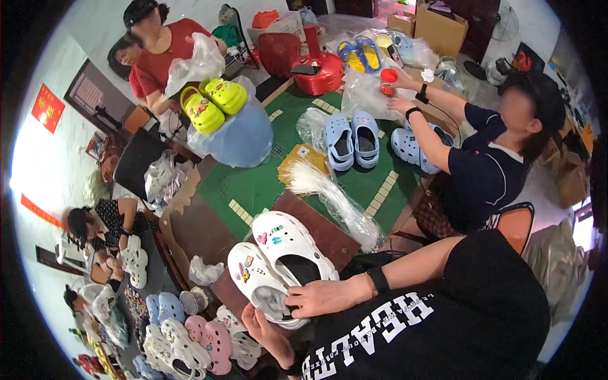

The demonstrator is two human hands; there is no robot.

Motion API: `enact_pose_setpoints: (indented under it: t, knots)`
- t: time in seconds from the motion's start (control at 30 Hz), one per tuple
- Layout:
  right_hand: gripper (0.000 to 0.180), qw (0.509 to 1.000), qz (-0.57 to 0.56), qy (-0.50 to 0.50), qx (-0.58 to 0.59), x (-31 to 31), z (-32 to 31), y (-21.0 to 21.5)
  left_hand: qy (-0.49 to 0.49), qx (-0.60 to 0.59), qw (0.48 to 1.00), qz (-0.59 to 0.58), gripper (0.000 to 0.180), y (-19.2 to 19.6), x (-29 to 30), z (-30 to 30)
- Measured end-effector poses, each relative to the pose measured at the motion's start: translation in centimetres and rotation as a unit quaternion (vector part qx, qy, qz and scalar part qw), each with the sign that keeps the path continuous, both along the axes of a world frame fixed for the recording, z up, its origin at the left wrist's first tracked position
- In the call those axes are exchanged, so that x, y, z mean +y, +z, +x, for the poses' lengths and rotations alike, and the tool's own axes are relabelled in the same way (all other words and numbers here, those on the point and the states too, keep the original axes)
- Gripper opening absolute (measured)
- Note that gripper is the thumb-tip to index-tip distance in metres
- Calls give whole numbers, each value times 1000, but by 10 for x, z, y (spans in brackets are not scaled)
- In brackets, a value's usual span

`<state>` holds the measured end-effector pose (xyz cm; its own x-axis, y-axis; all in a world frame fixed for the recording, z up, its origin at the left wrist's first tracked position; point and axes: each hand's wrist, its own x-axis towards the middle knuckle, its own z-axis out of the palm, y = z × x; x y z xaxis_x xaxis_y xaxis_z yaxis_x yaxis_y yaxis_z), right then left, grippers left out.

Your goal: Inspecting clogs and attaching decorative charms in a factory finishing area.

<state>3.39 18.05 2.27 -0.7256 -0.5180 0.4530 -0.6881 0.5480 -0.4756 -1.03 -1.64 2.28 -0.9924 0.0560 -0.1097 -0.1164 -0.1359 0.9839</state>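
Two white clogs with colourful charms stand side by side on a brown board in front of me. My left hand is closed round the heel of the left white clog. My right hand comes over from the right, its fingers bent and pinching at that clog's rear opening, near the heel strap. Something pale and shiny shows inside the opening; I cannot make out what it is. The right white clog sits against it, its dark insole visible, just beyond my right hand.
On the green table lie a bundle of clear plastic ties, light-blue clogs and a yellow packet. Lime clogs sit on a blue tub. A co-worker at right holds a red-lidded jar. More clogs crowd the lower left.
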Motion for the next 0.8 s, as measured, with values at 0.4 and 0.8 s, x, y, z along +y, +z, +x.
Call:
enact_pose_setpoints:
  t: [0.4, 0.8]
  knots:
    - [12, 959, -272, -19, -80, 125, -51, 90, -17, -8, 996, -92, 26, 29, 43, 26]
    - [34, 991, -72, -7, -112, 174, 13, 75, -73, 33, 985, -153, 35, -9, 74, 26]
